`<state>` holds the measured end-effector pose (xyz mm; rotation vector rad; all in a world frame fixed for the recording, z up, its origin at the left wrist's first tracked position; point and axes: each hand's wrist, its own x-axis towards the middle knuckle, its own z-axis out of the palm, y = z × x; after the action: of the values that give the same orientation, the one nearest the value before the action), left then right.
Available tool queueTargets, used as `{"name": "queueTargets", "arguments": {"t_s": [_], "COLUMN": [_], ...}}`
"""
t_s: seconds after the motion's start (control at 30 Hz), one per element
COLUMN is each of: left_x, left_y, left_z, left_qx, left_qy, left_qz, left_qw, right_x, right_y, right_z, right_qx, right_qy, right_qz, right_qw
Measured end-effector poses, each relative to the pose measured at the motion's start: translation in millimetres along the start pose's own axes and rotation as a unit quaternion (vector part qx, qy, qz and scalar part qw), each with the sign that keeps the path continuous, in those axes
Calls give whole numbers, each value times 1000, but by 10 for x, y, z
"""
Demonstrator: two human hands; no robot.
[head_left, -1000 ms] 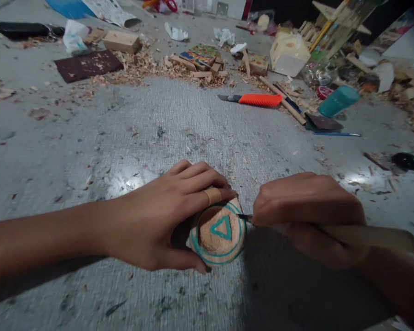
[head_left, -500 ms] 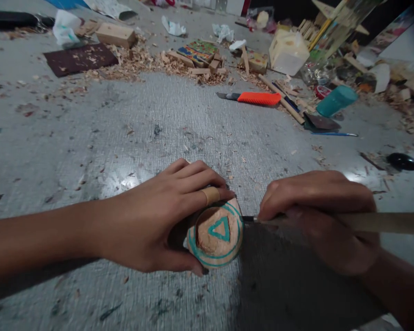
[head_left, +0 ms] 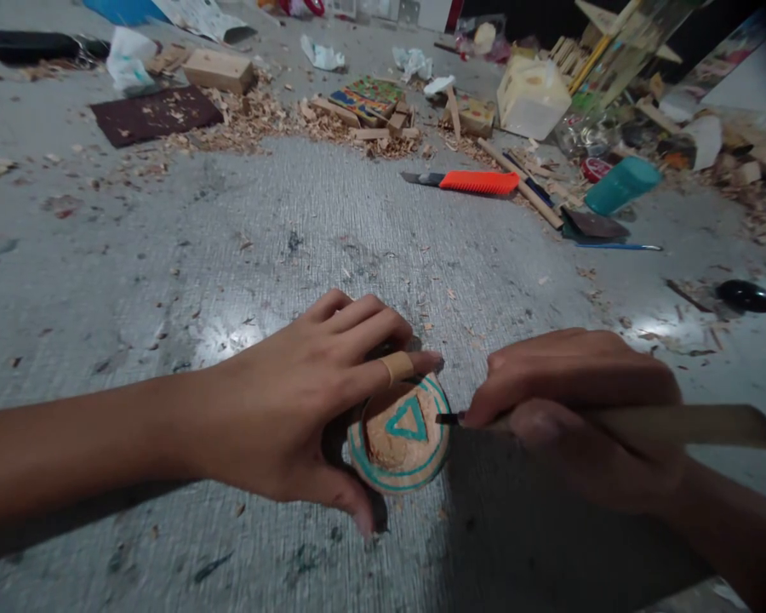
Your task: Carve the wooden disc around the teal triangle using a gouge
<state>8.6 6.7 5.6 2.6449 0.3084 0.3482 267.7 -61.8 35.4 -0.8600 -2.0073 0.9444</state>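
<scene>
A round wooden block [head_left: 401, 443] with teal rings and a teal triangle painted on its top stands on the grey floor. My left hand [head_left: 294, 409] wraps around its left side, fingers curled over the far rim, one finger wearing a bandage. My right hand [head_left: 574, 409] grips a carving tool [head_left: 677, 424] with a long pale wooden handle. Its dark metal tip touches the block's right edge, beside the triangle. A hollowed patch of bare wood lies left of the triangle.
An orange-handled utility knife [head_left: 472, 181], a teal cylinder [head_left: 622, 185], wooden sticks, a painted block [head_left: 370, 95] and piles of wood shavings lie further away. Dark sandpaper [head_left: 153, 113] is at far left, a black oval object [head_left: 746, 295] at right.
My right hand pulled back to the right, then returned, setting the tool's tip over the block's right rim. My left hand shifted its grip slightly, thumb spreading lower.
</scene>
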Motion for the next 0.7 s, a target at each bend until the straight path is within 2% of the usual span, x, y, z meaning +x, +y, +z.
{"name": "queueTargets", "arguments": {"t_s": [0.1, 0.2, 0.27, 0.33, 0.4, 0.43, 0.47, 0.57, 0.7], "left_x": [3, -1, -8, -13, -19, -25, -36, -103, -206], "left_y": [10, 6, 13, 30, 47, 51, 49, 7, -26], "left_z": [14, 25, 6, -55, -164, -232, -306, -517, -647], "left_qx": [1, -25, -44, -62, -55, -30, 15, 184, 254], "left_qy": [3, 11, 28, 51, 73, 78, 82, 69, 36], "left_qz": [-3, -15, -47, -87, -114, -119, -122, -99, -26], "left_qw": [1000, 1000, 998, 993, 989, 989, 989, 975, 966], "right_x": [9, -6, -37, -78, -112, -124, -131, -134, -131], "right_y": [31, 57, 54, 23, -31, -63, -93, -158, -170], "right_z": [-13, -14, -18, -37, -79, -108, -139, -219, -246], "right_qx": [22, 13, 13, 18, 20, 19, 16, 1, -26], "right_qy": [-19, 0, 43, 123, 211, 230, 231, 174, 164], "right_qz": [-5, -12, -26, -19, 0, 11, 17, 29, 12], "right_qw": [1000, 1000, 999, 992, 977, 973, 973, 984, 986]}}
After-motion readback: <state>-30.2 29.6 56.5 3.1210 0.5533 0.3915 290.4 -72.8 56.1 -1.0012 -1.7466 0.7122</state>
